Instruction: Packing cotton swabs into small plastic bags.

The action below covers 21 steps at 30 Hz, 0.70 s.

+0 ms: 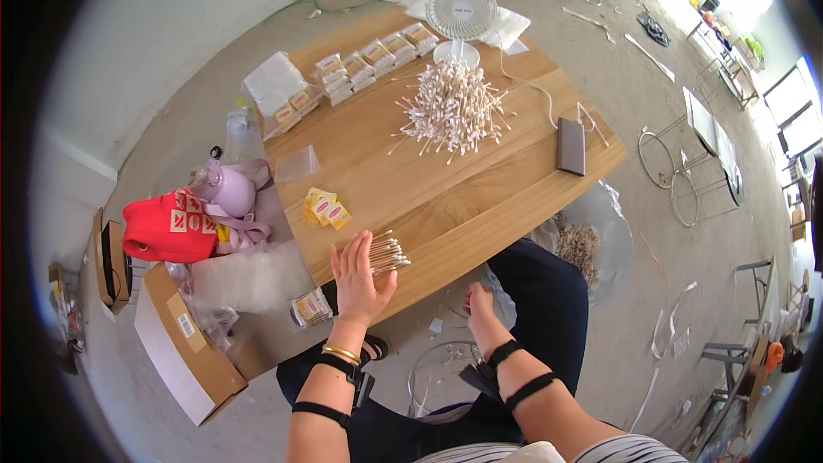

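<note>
My left hand rests at the table's near edge, its fingers stretched out, against a small bundle of cotton swabs lying on the wood. My right hand is off the table above my lap, fingers curled closed. A bluish clear plastic bag is beside it; whether the fingers hold anything is hidden. Several yellow and white paper cards lie just beyond my left hand. A large loose pile of cotton swabs covers the table's far middle.
Filled swab packs line the far left edge beside clear bags. A white fan and a grey power bank stand on the table. At left are a red bag and a cardboard box. A swab-filled bag sits right.
</note>
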### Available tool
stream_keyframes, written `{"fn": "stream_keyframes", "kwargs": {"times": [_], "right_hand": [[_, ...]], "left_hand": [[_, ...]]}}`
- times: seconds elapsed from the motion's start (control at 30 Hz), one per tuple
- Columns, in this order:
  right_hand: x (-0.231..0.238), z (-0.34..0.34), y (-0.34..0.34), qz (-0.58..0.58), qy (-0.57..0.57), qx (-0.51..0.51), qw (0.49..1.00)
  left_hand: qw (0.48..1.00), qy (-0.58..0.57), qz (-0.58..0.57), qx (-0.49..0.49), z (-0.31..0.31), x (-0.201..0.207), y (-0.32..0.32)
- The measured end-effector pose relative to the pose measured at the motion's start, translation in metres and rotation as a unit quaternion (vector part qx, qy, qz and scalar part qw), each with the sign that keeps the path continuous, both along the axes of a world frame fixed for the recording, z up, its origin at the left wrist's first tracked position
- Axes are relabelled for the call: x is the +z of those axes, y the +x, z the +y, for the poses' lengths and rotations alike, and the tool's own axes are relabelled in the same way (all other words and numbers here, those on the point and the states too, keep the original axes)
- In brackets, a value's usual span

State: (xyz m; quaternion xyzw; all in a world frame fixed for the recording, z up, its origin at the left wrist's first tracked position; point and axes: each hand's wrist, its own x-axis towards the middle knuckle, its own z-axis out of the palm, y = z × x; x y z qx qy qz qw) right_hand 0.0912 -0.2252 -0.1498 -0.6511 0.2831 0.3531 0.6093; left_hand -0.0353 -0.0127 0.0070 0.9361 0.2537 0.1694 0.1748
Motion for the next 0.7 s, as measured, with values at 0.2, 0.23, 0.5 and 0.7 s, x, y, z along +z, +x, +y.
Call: {"fn": "stream_keyframes", "kwargs": {"times": [0.2,0.23,0.5,0.7], "right_hand": [[-0.071,-0.014,0.013,0.129,-0.141,0.100,0.976],[-0.079,-0.012,0.009,0.142,-0.145,0.118,0.972],[-0.170,0.047,-0.034,0.238,-0.112,0.280,0.923],[-0.224,0.137,-0.075,0.262,-0.020,0.402,0.877]], "left_hand": [[0.999,-0.020,0.032,0.009,0.001,-0.008,0.006],[0.999,-0.021,0.038,0.003,0.004,-0.006,0.003],[0.996,-0.028,0.085,0.005,0.009,0.000,-0.009],[0.989,0.144,0.013,-0.033,0.016,-0.059,-0.044]]}}
